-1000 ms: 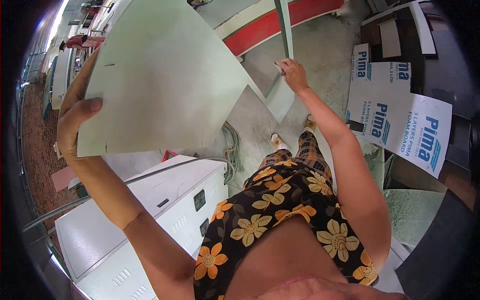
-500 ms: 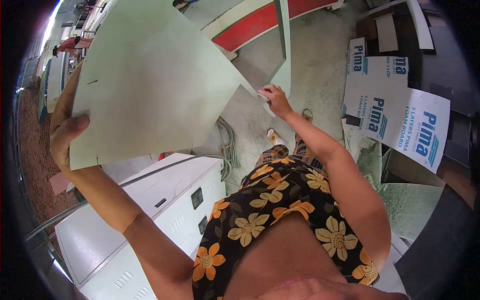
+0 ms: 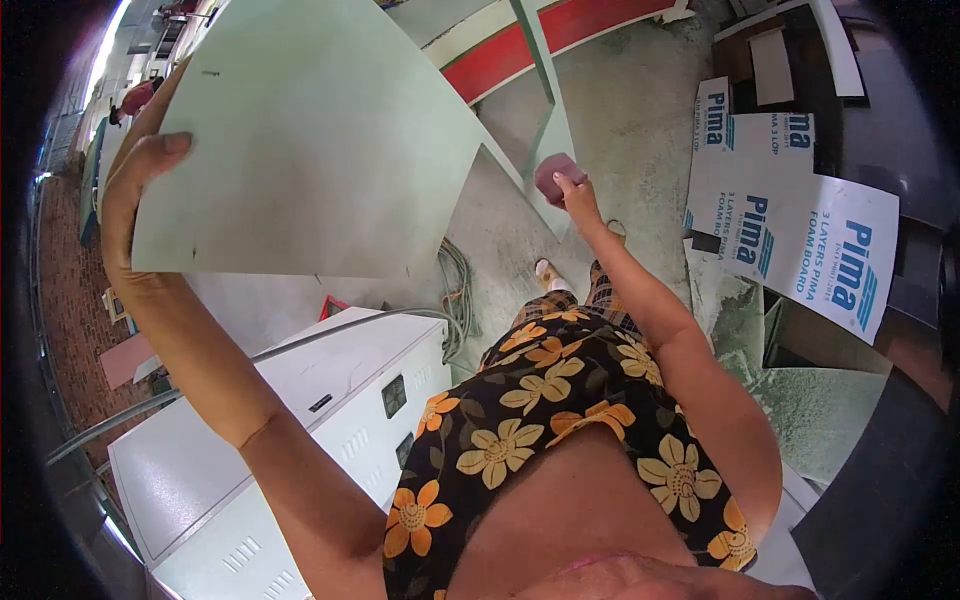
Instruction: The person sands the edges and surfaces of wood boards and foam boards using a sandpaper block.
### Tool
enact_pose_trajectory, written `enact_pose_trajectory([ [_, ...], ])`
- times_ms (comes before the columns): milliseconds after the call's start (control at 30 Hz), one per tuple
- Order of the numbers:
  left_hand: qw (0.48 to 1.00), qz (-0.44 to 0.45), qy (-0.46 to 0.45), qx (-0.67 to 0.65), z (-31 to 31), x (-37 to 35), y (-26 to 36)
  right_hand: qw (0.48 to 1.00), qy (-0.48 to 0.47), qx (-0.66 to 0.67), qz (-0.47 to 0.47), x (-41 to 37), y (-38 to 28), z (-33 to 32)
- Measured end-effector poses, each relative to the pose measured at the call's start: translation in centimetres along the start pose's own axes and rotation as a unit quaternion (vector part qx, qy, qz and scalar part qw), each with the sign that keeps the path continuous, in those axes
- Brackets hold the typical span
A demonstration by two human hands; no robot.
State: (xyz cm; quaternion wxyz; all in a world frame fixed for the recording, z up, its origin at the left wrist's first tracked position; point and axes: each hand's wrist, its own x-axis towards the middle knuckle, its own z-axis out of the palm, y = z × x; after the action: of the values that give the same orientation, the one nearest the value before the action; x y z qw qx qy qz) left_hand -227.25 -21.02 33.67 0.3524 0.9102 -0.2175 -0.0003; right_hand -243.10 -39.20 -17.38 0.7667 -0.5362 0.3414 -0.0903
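Observation:
A large pale-green panel (image 3: 320,150) fills the upper left, tilted, with small dark nail-like marks near its edges. My left hand (image 3: 140,185) is closed round its left edge, the thumb lying on the face towards me. From the panel's right corner a narrow pale strip (image 3: 507,166) runs down to meet an upright board (image 3: 535,50). Beside that junction my right hand (image 3: 577,196) pinches a reddish-brown piece of sandpaper (image 3: 553,180), its flat side turned up towards me.
A white metal cabinet (image 3: 270,420) with vents stands at lower left, a grey hose (image 3: 250,358) across it. Coiled cable (image 3: 455,290) lies on the concrete floor (image 3: 630,120). Printed foam-board sheets (image 3: 760,200) lie at right. A red-and-white curved piece (image 3: 560,45) is behind. Another person (image 3: 138,97) is far left.
My left hand and the panel's lower edge have moved up. My right hand has shifted slightly right and turned, bringing the sandpaper's flat side into view.

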Motion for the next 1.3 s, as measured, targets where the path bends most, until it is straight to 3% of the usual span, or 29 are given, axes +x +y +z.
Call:
enact_pose_trajectory([
  [67,1.0,-0.009,-0.001,0.015,0.2,0.8,0.4,0.998,0.03,-0.01,0.053,0.3,3.3,-0.5],
  [167,0.993,-0.105,0.002,-0.049,0.9,1.0,2.1,0.99,0.049,-0.112,0.07,-0.3,4.9,-0.8],
  [233,0.991,-0.086,-0.039,-0.096,1.1,1.6,2.7,0.982,0.006,-0.184,0.043,-2.2,1.6,-0.5],
  [333,0.995,-0.019,-0.046,-0.09,1.3,3.1,2.4,0.969,0.075,-0.226,-0.071,-2.0,0.8,0.4],
  [433,0.993,0.078,-0.048,-0.07,2.6,3.9,3.2,0.954,0.14,-0.205,-0.171,-1.6,-1.0,1.4],
  [533,0.97,0.194,-0.105,-0.101,2.4,7.1,1.8,0.953,0.116,-0.166,-0.225,-1.3,-2.8,2.0],
  [600,0.966,0.202,-0.111,-0.121,2.6,8.3,1.7,0.952,0.101,-0.168,-0.236,-0.9,-3.4,2.5],
  [667,0.98,0.136,-0.07,-0.127,3.5,7.6,3.2,0.953,0.081,-0.167,-0.241,-0.4,-3.8,3.2],
  [733,0.983,0.131,-0.061,-0.114,3.1,8.1,3.1,0.956,0.055,-0.161,-0.24,0.0,-4.1,4.0],
  [767,0.984,0.129,-0.057,-0.108,3.1,8.3,3.1,0.924,0.079,-0.215,-0.305,0.7,-4.3,4.7],
  [867,0.984,0.166,-0.048,-0.044,4.1,7.8,3.3,0.915,0.054,-0.223,-0.332,0.8,-5.8,6.5],
  [1000,0.989,0.125,0.079,-0.021,3.3,8.9,1.8,0.895,0.001,-0.323,-0.309,0.9,-5.3,5.8],
  [1100,0.971,0.125,0.199,-0.045,4.8,8.2,2.5,0.895,0.024,-0.36,-0.261,3.6,0.4,2.9],
  [1167,0.982,0.135,0.115,-0.061,3.2,8.5,1.6,0.909,0.02,-0.376,-0.181,5.0,3.8,-0.2],
  [1233,0.984,0.142,0.093,-0.045,1.8,9.0,0.7,0.877,0.053,-0.477,-0.031,5.1,6.0,-2.8],
  [1300,0.986,0.133,0.1,-0.031,1.7,9.0,0.9,0.864,0.048,-0.499,0.054,5.4,6.6,-4.3],
])
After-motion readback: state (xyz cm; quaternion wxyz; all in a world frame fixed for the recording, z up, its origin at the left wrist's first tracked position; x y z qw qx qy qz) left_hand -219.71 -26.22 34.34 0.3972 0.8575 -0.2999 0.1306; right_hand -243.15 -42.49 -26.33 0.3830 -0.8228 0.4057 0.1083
